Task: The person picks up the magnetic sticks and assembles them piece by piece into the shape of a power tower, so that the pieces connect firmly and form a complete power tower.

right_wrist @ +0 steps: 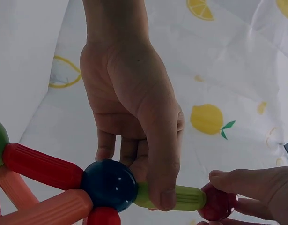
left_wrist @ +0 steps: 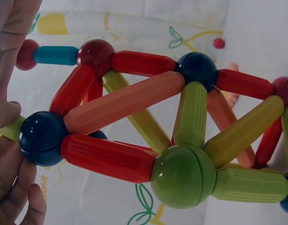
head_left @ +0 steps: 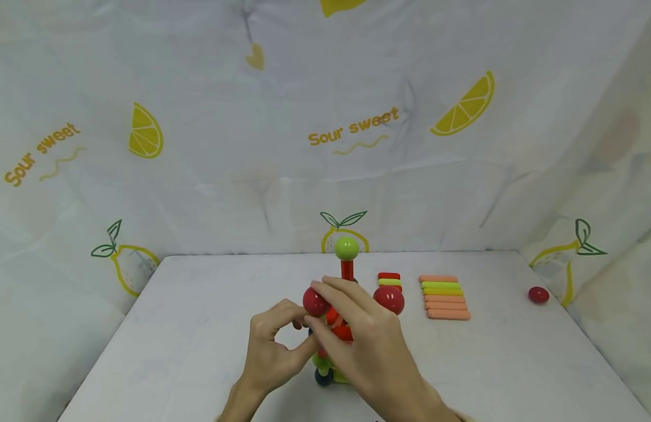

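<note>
A ball-and-rod building toy model stands at the table's middle, with a green ball [head_left: 347,248] on a red rod at its top and a larger red ball [head_left: 388,300] at its right. A short green rod [right_wrist: 188,198] sticks out from a dark blue ball [right_wrist: 108,185]. My left hand [head_left: 275,349] pinches that rod between thumb and fingers. At the rod's other end is a red ball [right_wrist: 218,202], held in the fingertips of my right hand [head_left: 375,340]. The left wrist view shows red, orange, yellow and green rods joining several balls; my right hand hides part of the model in the head view.
Right of the model lies a row of orange, green and yellow rods [head_left: 446,315]. Shorter rods [head_left: 389,276] lie behind the model. A loose red ball [head_left: 538,295] rests near the table's right edge. A lemon-print white cloth [head_left: 209,193] hangs behind.
</note>
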### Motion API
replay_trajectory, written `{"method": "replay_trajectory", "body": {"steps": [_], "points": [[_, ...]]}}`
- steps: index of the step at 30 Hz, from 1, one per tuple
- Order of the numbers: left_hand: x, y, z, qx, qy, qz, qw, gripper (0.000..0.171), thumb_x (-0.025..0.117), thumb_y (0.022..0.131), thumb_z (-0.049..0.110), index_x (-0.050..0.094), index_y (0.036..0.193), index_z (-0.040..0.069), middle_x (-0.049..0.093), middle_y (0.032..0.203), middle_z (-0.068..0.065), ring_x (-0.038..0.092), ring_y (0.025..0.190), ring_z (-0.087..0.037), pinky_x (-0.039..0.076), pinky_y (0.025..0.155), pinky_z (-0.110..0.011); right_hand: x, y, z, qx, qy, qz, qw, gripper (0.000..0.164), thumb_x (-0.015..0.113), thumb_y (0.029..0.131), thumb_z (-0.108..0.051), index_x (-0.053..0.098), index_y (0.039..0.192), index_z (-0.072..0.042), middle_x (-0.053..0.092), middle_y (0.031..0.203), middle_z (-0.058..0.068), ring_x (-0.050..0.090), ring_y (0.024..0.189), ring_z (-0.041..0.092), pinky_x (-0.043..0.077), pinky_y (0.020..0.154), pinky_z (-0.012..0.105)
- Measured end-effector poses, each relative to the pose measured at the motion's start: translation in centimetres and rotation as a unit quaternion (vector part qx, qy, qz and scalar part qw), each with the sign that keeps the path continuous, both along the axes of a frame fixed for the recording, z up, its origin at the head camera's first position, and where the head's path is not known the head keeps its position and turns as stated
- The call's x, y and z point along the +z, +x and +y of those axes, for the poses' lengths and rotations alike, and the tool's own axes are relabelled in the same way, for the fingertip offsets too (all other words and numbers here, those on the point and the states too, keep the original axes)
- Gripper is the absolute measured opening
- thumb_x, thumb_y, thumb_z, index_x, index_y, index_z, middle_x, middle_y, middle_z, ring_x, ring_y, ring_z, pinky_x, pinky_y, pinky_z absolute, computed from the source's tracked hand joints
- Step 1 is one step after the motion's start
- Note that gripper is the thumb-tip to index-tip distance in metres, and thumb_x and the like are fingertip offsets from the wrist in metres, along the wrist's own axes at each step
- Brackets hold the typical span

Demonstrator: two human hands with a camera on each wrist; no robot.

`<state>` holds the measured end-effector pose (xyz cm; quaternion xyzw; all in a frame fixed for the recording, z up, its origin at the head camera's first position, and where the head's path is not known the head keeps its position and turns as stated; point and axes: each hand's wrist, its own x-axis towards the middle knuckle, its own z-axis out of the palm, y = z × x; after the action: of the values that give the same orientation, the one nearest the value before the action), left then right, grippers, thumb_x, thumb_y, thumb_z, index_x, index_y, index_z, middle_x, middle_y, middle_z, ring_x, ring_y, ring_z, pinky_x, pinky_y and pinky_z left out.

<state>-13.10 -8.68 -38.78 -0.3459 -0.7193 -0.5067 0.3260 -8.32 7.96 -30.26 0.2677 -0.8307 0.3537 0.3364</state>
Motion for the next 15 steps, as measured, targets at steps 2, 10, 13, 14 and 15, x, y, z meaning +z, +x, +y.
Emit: {"method": "replay_trajectory", "body": {"steps": [2, 10, 13, 14, 15], "points": [[0.1, 0.1, 0.0, -0.001, -0.001, -0.005, 1.0000, 0.010, 0.081, 0.084, 0.009, 0.074, 0.091, 0.012, 0.071, 0.074, 0.000, 0.059, 0.068, -0.009, 0.052, 0.063, -0.021, 0.3, 0.2, 0.6, 0.009, -0.013, 0.029, 0.999, 0.047, 0.090, 0.077, -0.012, 0.074, 0.121, -0.007, 0.075, 0.116, 0.005, 0.074, 0.102, 0.016, 0.059, 0.084, 0.019], [0.4, 0.6, 0.0, 0.006, -0.013, -0.044, 0.9989, 0.027, 0.085, 0.077, 0.001, 0.076, 0.100, 0.012, 0.075, 0.078, -0.003, 0.063, 0.070, -0.013, 0.054, 0.062, -0.025, 1.7, -1.1, 7.4, -0.038, -0.072, 0.086, 0.993, 0.047, 0.069, 0.095, -0.045, 0.074, 0.121, -0.007, 0.075, 0.112, 0.013, 0.067, 0.110, 0.009, 0.046, 0.099, 0.006], [0.5, 0.6, 0.0, 0.006, -0.014, -0.045, 0.9989, 0.026, 0.085, 0.077, 0.001, 0.076, 0.099, 0.012, 0.075, 0.078, -0.003, 0.063, 0.070, -0.013, 0.054, 0.062, -0.025, 1.0, -1.9, 10.2, -0.081, -0.058, 0.051, 0.994, 0.040, 0.083, 0.087, -0.024, 0.074, 0.121, -0.007, 0.075, 0.112, 0.015, 0.060, 0.112, -0.002, 0.040, 0.101, 0.003], [0.4, 0.6, -0.1, 0.005, -0.014, -0.044, 0.9989, 0.026, 0.085, 0.077, 0.001, 0.076, 0.099, 0.012, 0.075, 0.078, -0.003, 0.063, 0.070, -0.013, 0.054, 0.062, -0.025, 0.7, -2.3, 11.0, -0.095, -0.052, 0.040, 0.993, 0.042, 0.086, 0.082, -0.015, 0.075, 0.121, -0.006, 0.075, 0.112, 0.015, 0.058, 0.112, -0.003, 0.038, 0.101, 0.002], [0.4, 0.5, -0.1, 0.005, -0.014, -0.043, 0.9989, 0.026, 0.085, 0.077, 0.000, 0.076, 0.098, 0.012, 0.075, 0.078, -0.003, 0.063, 0.070, -0.012, 0.054, 0.062, -0.025, 0.3, -2.6, 11.8, -0.105, -0.046, 0.031, 0.993, 0.043, 0.088, 0.079, -0.010, 0.075, 0.120, -0.005, 0.075, 0.112, 0.015, 0.058, 0.111, -0.002, 0.037, 0.101, 0.001]]}}
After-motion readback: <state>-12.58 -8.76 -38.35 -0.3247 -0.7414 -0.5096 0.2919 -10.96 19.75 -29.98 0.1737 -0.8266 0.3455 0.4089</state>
